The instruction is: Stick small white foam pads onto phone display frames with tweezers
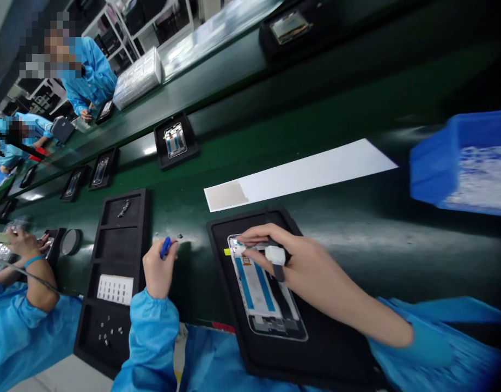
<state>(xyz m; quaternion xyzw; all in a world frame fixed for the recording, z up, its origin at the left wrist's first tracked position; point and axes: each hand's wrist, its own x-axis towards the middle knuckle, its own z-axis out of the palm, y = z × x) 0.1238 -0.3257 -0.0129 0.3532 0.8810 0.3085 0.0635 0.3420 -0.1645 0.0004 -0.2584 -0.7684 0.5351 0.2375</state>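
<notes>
My left hand (158, 269) is closed around a small blue tool (165, 247), over the green bench beside a black compartment tray; the tool's full shape is hidden. Under my right hand (303, 258) lies an open phone frame (256, 291) with blue strips, a yellow tab at its upper left edge and small parts at its top end. The right thumb and fingers come together over that top end, hiding what is between them. A white block with a dark band (275, 256) shows by the right thumb. The frame rests in a black tray (324, 337).
A compartment tray (96, 256) holds small metal parts and a white card of pieces. A long white strip (316, 171) lies beyond the phone; a blue bin (434, 163) stands right. More phone trays (189, 155) line the bench. A co-worker's hands (24, 245) are at left.
</notes>
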